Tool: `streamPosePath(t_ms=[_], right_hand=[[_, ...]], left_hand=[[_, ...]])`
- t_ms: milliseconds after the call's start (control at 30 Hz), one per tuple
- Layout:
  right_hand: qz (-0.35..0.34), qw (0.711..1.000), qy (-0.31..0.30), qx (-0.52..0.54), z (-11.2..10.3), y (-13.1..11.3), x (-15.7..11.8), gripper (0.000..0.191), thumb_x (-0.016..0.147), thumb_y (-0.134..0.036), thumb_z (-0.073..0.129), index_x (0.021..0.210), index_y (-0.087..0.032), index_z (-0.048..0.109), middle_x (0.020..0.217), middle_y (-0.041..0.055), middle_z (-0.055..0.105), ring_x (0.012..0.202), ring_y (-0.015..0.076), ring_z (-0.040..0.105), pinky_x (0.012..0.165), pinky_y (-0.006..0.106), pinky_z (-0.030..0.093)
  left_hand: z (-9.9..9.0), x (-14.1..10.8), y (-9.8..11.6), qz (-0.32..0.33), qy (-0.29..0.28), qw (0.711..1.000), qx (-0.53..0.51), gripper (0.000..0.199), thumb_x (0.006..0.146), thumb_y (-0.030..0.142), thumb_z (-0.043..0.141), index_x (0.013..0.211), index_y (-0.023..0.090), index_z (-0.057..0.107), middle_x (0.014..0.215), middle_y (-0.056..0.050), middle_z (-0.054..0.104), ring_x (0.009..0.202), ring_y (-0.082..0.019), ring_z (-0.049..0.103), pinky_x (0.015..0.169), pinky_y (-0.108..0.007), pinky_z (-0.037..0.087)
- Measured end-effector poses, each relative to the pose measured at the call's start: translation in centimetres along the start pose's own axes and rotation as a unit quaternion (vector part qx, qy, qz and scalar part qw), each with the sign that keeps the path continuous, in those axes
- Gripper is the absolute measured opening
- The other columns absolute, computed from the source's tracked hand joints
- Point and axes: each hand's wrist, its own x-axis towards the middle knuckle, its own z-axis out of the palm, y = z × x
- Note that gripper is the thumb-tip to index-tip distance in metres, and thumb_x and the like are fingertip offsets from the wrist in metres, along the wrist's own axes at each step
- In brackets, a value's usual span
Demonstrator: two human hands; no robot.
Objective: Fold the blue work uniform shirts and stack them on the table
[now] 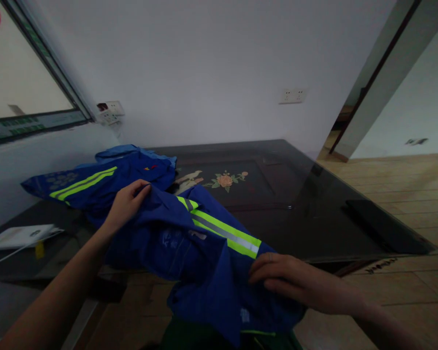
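Observation:
A blue garment [204, 243] with yellow-green and silver reflective strips hangs over the near edge of the dark table. My left hand [129, 201] pinches its upper left edge between thumb and fingers. Near the end of the reflective strip, my right hand [281, 274] lies on the cloth, its fingers slightly bent and the thumb a little apart from them. Behind my left hand, a second blue garment [95, 182] with similar strips is heaped on the table, and lighter blue cloth [118, 151] shows at its back.
The dark glossy table [306, 218] has a flower and bird pattern. A flat black object [385, 226] lies at its right end. On the left are a white device [20, 236] and a cable. A wall with sockets [292, 96] stands behind.

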Motion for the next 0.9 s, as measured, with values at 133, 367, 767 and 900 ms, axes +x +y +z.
streamPosePath(t_ms=[133,367,767,900], right_hand=[[0.057,0.987,0.130,-0.074,4.4,1.1,4.1,0.042,0.085,-0.028,0.063,0.125,-0.020,0.056,0.127,0.0099,0.059,0.118,0.0236,0.053,0.104,0.040,0.041],[0.051,0.969,0.220,-0.103,8.5,1.5,7.6,0.021,0.076,-0.008,0.061,0.091,-0.021,0.068,0.096,0.0042,0.068,0.093,0.0215,0.063,0.084,0.035,0.050],[0.060,0.814,0.566,-0.117,-5.5,0.4,0.3,0.023,0.082,-0.037,0.054,0.092,-0.026,0.072,0.089,0.0027,0.073,0.079,0.0221,0.068,0.066,0.032,0.052],[0.033,0.728,0.661,-0.179,-10.4,-3.2,-0.5,0.019,0.080,-0.034,0.061,0.092,-0.025,0.073,0.079,0.0016,0.072,0.069,0.0196,0.067,0.059,0.029,0.049]], left_hand=[[0.7,-0.1,0.1,-0.003,-0.011,1.000,-0.013,0.033,0.081,0.048,0.043,0.080,0.019,0.059,0.079,-0.003,0.064,0.079,-0.021,0.059,0.075,-0.027,0.045],[0.2,-0.2,1.3,-0.007,0.040,0.999,-0.023,0.028,0.076,0.046,0.053,0.084,0.020,0.060,0.091,-0.003,0.066,0.088,-0.021,0.060,0.079,-0.028,0.047],[-5.1,0.0,6.1,0.094,0.179,0.979,-0.001,0.024,0.077,0.039,0.058,0.066,0.018,0.061,0.059,0.004,0.057,0.054,-0.011,0.051,0.053,-0.021,0.037],[-8.9,3.0,10.8,0.162,0.209,0.960,0.090,0.030,0.084,0.039,0.049,0.068,0.016,0.059,0.053,0.005,0.048,0.051,-0.008,0.043,0.051,-0.020,0.028]])
